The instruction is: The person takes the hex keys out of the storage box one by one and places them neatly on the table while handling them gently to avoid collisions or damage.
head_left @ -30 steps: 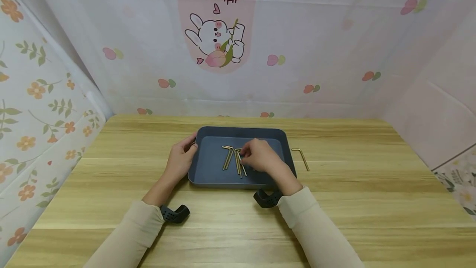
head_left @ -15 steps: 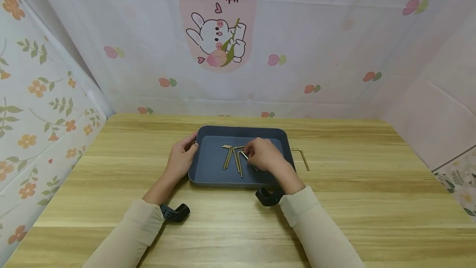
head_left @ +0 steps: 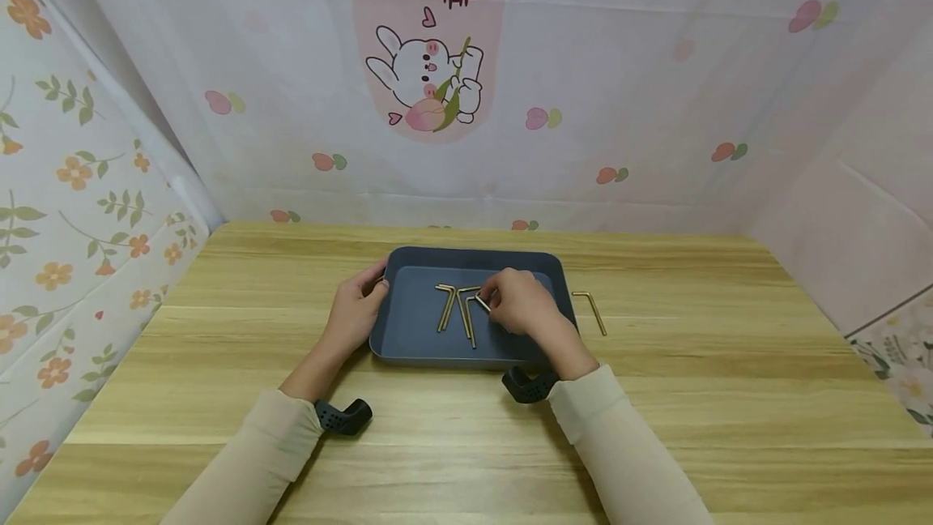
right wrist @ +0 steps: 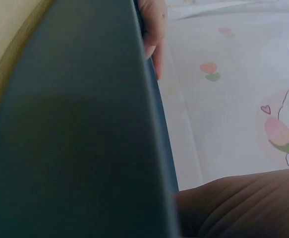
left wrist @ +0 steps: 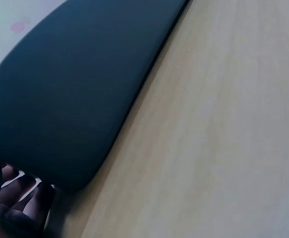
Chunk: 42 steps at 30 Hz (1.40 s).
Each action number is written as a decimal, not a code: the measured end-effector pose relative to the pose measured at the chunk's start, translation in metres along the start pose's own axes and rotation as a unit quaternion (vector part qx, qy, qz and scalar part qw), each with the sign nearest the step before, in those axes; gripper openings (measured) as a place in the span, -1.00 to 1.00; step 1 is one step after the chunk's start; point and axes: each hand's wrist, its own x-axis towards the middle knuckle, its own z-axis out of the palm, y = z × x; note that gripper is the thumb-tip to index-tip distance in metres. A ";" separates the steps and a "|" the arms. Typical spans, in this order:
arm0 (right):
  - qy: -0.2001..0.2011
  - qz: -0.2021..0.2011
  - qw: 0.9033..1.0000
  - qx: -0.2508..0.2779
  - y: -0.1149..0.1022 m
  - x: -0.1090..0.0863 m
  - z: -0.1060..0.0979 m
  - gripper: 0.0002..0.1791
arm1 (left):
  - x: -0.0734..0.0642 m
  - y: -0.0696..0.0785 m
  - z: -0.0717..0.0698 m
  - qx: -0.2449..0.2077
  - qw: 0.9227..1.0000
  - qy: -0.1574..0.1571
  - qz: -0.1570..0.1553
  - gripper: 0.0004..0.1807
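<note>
A dark blue-grey rectangular tray (head_left: 408,339) lies on the table. My left hand (head_left: 355,313) grips its left end, thumb at the rim; in the left wrist view some fingers (left wrist: 32,201) show curled beside the tray wall. Over the tray's right half, my right hand (head_left: 519,302) pinches an Allen key (head_left: 483,303) with a bright glint; the rest of that key is hidden under the hand. Left of it lie several brass-coloured Allen keys (head_left: 470,324) on the tray floor. A small gold-coloured bit shows by the left thumb, too small to identify.
One more brass-coloured Allen key (head_left: 594,314) lies on the wooden table (head_left: 452,460), just right of the tray. Behind the table hangs a printed white cloth (head_left: 627,104). A floral cloth (head_left: 80,266) covers the left side.
My right hand has shifted slightly right, drawing one Allen key away from the others and turning it. The left hand and the tray stay in place.
</note>
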 end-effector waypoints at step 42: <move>0.063 -0.032 0.997 0.033 0.055 -0.033 -0.051 -0.54 | -0.002 0.003 -0.001 0.001 1.000 0.001 -0.002 -0.49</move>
